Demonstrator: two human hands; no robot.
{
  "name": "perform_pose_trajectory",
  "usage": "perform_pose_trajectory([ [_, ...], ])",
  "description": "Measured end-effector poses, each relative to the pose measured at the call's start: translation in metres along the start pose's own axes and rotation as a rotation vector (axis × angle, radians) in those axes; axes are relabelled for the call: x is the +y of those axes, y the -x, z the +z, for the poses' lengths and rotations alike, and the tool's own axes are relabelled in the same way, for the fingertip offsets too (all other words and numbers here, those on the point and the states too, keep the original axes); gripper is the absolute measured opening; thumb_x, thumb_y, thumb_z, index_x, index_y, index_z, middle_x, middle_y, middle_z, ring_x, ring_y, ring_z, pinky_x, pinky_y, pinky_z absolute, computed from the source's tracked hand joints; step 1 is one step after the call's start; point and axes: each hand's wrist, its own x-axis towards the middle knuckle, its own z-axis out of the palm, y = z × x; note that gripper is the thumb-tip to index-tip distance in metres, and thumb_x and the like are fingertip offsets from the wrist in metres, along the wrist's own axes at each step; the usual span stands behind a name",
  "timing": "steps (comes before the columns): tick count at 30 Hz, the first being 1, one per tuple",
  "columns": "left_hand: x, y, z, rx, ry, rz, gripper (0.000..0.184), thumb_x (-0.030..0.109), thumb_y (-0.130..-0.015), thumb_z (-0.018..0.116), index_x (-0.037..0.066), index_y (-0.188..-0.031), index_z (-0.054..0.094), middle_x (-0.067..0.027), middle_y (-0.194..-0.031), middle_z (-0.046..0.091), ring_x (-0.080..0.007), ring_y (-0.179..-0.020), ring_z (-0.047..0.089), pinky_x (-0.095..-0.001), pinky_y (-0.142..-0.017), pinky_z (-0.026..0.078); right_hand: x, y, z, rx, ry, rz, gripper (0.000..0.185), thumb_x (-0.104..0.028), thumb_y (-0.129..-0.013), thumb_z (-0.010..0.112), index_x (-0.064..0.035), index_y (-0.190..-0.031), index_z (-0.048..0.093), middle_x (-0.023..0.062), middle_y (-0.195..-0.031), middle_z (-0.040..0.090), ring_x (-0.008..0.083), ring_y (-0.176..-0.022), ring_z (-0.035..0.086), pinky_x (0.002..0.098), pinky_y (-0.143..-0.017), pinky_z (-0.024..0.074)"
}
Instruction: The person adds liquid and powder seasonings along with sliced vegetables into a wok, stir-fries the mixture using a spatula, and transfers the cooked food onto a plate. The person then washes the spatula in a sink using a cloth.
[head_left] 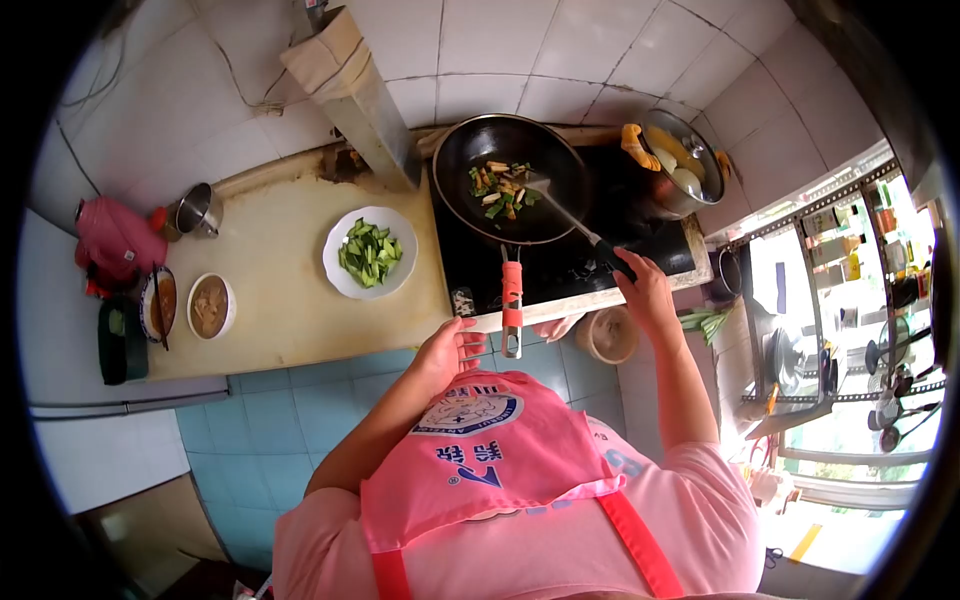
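A black frying pan (462, 160) stands on the stove, with chopped green and light brown pieces (503, 190) in it. My right hand (650, 290) is closed around the black handle of a spatula (575, 222), whose metal blade rests in the pan by the food. Near the counter's front edge, left of the pan's red-wrapped handle (512, 290), my left hand (450, 352) holds nothing, its fingers apart and slightly curled. On the counter, a white plate (334, 268) holds cut green vegetable pieces (370, 253).
A lidded pot (680, 165) stands at the stove's back right. Two bowls (211, 306) (159, 304), a metal cup (199, 210) and a pink kettle (118, 240) are at the counter's left. A metal post (370, 125) rises behind the plate. Utensils hang at right.
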Motion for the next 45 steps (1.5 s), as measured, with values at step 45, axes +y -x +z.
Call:
perform_pose_trajectory([
  [45, -0.231, -0.049, 0.201, -0.176, -0.291, -0.246, 0.044, 0.046, -0.095, 0.047, 0.011, -0.122, 0.049, -0.0103, -0.109, 0.058, -0.0229, -0.098, 0.058, -0.0423, -0.084, 0.048, 0.250, 0.245, -0.179, 0.426, -0.059, 0.227, 0.055, -0.028, -0.082, 0.068, -0.0043, -0.129, 0.051, 0.0193, -0.121, 0.056, 0.0357, -0.117, 0.049, 0.0425, -0.101, 0.0399],
])
